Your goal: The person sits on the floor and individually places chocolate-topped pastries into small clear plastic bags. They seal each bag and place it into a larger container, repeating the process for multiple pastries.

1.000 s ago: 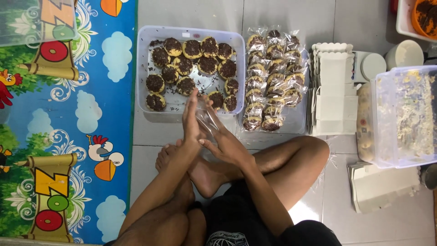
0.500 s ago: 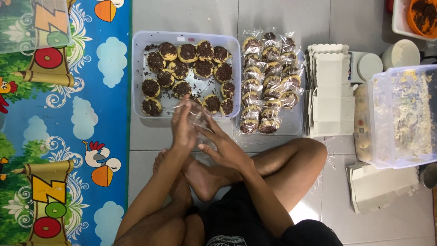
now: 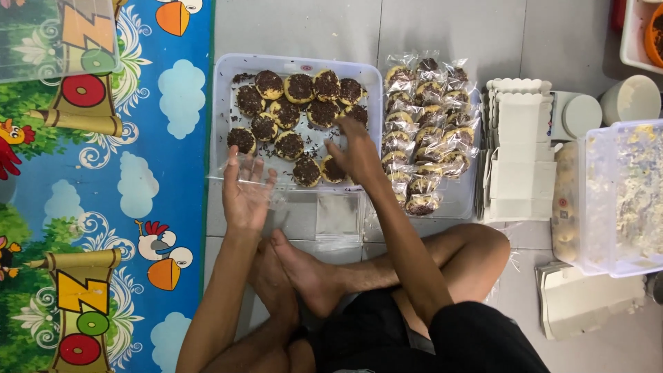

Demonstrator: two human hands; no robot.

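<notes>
I sit cross-legged on a tiled floor. My left hand (image 3: 245, 190) holds a clear plastic bag (image 3: 238, 173) open at the near left corner of a clear tray (image 3: 224, 90) of chocolate-sprinkled round cakes (image 3: 286, 114). My right hand (image 3: 356, 152) reaches into the tray's near right part, fingers spread over a cake, touching or just above it. A stack of empty clear bags (image 3: 337, 214) lies on the floor in front of my feet.
Right of the tray lie several bagged cakes (image 3: 425, 131), then folded white paper boxes (image 3: 518, 152) and a clear lidded container (image 3: 618, 197). White round tubs (image 3: 625, 100) stand at the back right. A colourful play mat (image 3: 103, 207) covers the floor at left.
My hands, together over the near tray edge before, have parted: the left drew back left with the bag, the right reached forward into the tray. The camera view also shifted.
</notes>
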